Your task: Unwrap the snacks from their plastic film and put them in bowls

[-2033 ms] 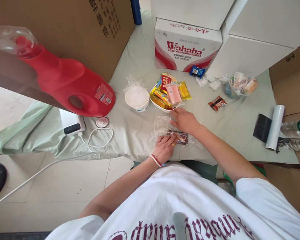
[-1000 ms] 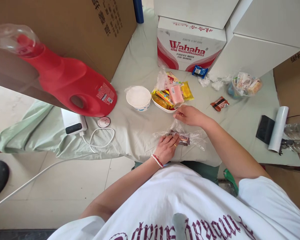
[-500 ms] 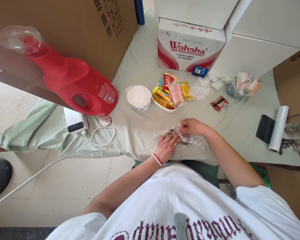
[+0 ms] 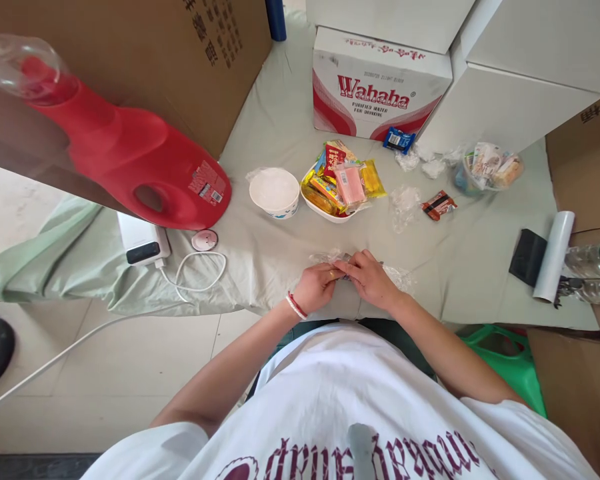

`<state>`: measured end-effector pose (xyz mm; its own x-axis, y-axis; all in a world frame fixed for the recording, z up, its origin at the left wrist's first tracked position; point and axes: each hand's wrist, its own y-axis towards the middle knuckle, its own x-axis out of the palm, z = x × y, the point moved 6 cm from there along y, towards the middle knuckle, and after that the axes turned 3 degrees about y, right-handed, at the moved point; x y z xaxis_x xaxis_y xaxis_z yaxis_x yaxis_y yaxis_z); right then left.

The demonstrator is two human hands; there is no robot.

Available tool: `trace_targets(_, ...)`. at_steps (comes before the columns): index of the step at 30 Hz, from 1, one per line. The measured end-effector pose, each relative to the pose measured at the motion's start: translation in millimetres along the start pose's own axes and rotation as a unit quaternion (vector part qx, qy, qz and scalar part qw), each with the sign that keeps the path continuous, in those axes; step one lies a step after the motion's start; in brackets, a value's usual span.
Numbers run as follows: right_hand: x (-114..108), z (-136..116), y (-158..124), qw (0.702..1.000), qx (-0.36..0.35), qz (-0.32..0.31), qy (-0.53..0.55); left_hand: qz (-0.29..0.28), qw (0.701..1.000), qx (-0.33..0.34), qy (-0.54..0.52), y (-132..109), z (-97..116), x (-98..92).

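My left hand (image 4: pixel 316 288) and my right hand (image 4: pixel 372 279) meet near the front edge of the cloth-covered table, fingers closed on crinkled clear plastic wrap (image 4: pixel 401 276). Within the wrap lies a small dark packet, mostly hidden by my fingers. The wrap's loose ends stick out on both sides. Beyond my hands stands a white dish (image 4: pixel 325 215) heaped with snack packets, a pink one (image 4: pixel 351 186) on top. To its left is a white paper bowl (image 4: pixel 275 190) with plastic film over it.
A crumpled plastic ball (image 4: pixel 405 203), a brown packet (image 4: pixel 439 205), a blue packet (image 4: pixel 399 140) and a tub of snacks (image 4: pixel 495 170) lie to the right. At left are a red bottle (image 4: pixel 150 157), a power bank (image 4: pixel 143 241) and its cable. Boxes (image 4: pixel 375 100) stand behind.
My hands have drawn together over the packet, fingers now curled on the wrap rather than the left lying flat. The plastic by the dish now sits as a separate crumpled ball. The view shifted slightly.
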<state>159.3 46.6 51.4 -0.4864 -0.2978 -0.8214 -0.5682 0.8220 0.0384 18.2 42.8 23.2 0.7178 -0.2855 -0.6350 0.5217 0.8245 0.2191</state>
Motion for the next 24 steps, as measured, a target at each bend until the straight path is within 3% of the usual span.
trace_targets(3, 14.4, 4.8, -10.8, 0.999, 0.01, -0.003, -0.039, 0.082, 0.988, -0.102, -0.077, -4.3, -25.1, -24.9)
trace_targets(5, 21.0, 4.4, -12.4, 0.997, 0.01, -0.019, -0.069, 0.166, 0.962, -0.203, -0.072, -3.5, -42.0, -39.4)
trace_targets(7, 24.6, 2.3, -11.2, 0.995, 0.009, -0.034, -0.091, 0.205, 0.941, -0.267, -0.044, 4.5, -48.6, -44.6)
trace_targets(9, 25.5, 0.3, -9.3, 0.994, 0.013, -0.045, -0.102, 0.177, 0.944, -0.277, 0.012, 20.1, -44.2, -39.6)
trace_targets(11, 23.8, -1.2, -8.9, 0.993, 0.018, -0.047, -0.106, 0.103, 0.957, -0.257, 0.09, 34.9, -35.3, -28.4)
trace_targets(13, 20.0, -3.0, -11.5, 0.995, 0.015, -0.04, -0.093, 0.027, 0.959, -0.237, 0.15, 41.2, -29.5, -18.5)
trace_targets(15, 14.8, -5.8, -17.7, 0.998, 0.002, -0.024, -0.059, -0.009, 0.963, -0.214, 0.163, 39.7, -27.4, -17.0)
trace_targets(19, 6.5, -9.2, -34.3, 1.0, -0.012, 0.019, 0.011, -0.027, 0.982, -0.158, 0.097, 27.7, -21.6, -30.4)
trace_targets(24, 13.6, -9.3, -39.1, 0.999, -0.011, 0.03, 0.027, -0.01, 0.958, -0.281, -0.048, 17.1, -11.8, -29.1)
